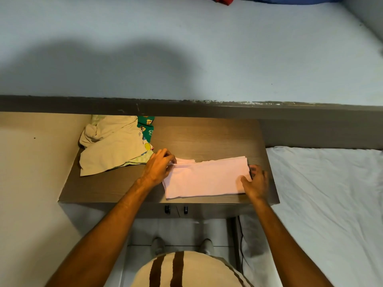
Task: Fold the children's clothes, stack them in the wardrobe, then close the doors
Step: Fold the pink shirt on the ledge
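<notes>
A pale pink garment [205, 179] lies folded into a long flat rectangle on the brown cabinet top [207, 137]. My left hand [158, 167] pinches its upper left corner. My right hand [256, 180] grips its right edge, fingers curled around the fold. To the left lies a loose heap of unfolded clothes: a cream piece [109, 146] on top and a green printed one [147, 126] under it, partly hidden by the shelf edge above.
A dark shelf edge [186, 108] overhangs the back of the cabinet. A bed with a white sheet [327, 204] is at the right. Two small dark door handles [176, 209] show below the cabinet's front edge. A beige wall is at the left.
</notes>
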